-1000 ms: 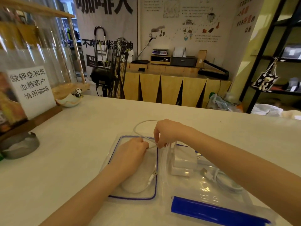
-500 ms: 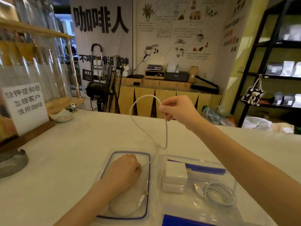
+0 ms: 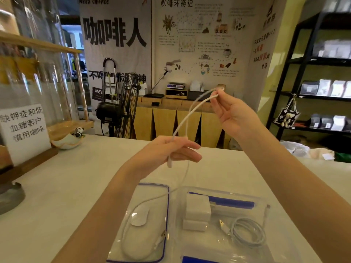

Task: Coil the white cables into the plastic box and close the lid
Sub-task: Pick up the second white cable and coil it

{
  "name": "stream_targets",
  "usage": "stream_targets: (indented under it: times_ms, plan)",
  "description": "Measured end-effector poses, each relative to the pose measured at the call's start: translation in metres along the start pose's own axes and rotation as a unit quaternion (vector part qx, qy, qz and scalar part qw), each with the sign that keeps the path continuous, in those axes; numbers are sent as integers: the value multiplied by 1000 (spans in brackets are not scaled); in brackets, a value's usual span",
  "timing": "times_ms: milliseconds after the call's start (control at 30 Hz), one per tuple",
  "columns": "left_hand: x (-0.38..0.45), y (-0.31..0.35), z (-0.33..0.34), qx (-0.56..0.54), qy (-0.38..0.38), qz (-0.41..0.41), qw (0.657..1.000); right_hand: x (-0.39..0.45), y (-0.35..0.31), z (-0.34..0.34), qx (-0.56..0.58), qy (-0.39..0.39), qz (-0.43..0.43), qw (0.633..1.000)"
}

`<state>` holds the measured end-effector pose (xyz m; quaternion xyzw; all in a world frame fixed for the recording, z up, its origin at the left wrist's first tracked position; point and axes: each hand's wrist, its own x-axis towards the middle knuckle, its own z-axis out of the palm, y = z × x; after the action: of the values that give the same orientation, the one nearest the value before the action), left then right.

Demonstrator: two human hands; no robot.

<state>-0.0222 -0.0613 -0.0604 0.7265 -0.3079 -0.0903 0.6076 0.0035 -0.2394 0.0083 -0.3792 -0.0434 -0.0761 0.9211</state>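
Note:
A white cable (image 3: 185,118) is stretched in the air between both hands. My left hand (image 3: 171,149) pinches it near a plug end above the table. My right hand (image 3: 230,112) holds its folded upper loop, higher and to the right. The cable's tail drops to the clear lid (image 3: 165,215) with a blue rim and ends in a plug beside a white mouse (image 3: 138,228). To the right sits the clear plastic box (image 3: 266,204). It holds two white chargers (image 3: 197,209) and a second coiled white cable (image 3: 248,234).
The white table (image 3: 66,186) carries a sign stand (image 3: 22,128) and a small bowl (image 3: 65,143) at the far left, with a grey dish (image 3: 9,198) at the left edge. Behind the table stand a black fan (image 3: 121,111), a wooden counter and black shelves.
Both hands have risen from the lid. My left hand left the mouse and took hold of the cable in the air. My right hand carried the loop up and to the right.

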Motion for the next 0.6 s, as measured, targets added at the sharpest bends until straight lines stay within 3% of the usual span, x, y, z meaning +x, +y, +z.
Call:
stream_targets:
  times_ms: [100,267,333,400,500,533,600]
  plan:
    - [1,8,-3,-162,-21,8,986,7,1,-24,-9,50,10,999]
    - [5,21,2,-270,-33,-21,962,14,5,-57,-50,132,31,990]
    - [8,24,8,-317,-43,-33,947,13,8,-61,-134,140,42,980]
    - [12,25,13,-356,-39,-26,933,12,10,-63,-351,165,11,922]
    - [16,25,19,-382,-36,-9,924,10,14,-66,-607,153,-138,767]
    - [17,26,21,-384,-38,-4,922,8,15,-65,-632,103,-181,746]
    - [16,28,23,-401,-46,10,915,3,20,-62,-641,-47,-207,738]
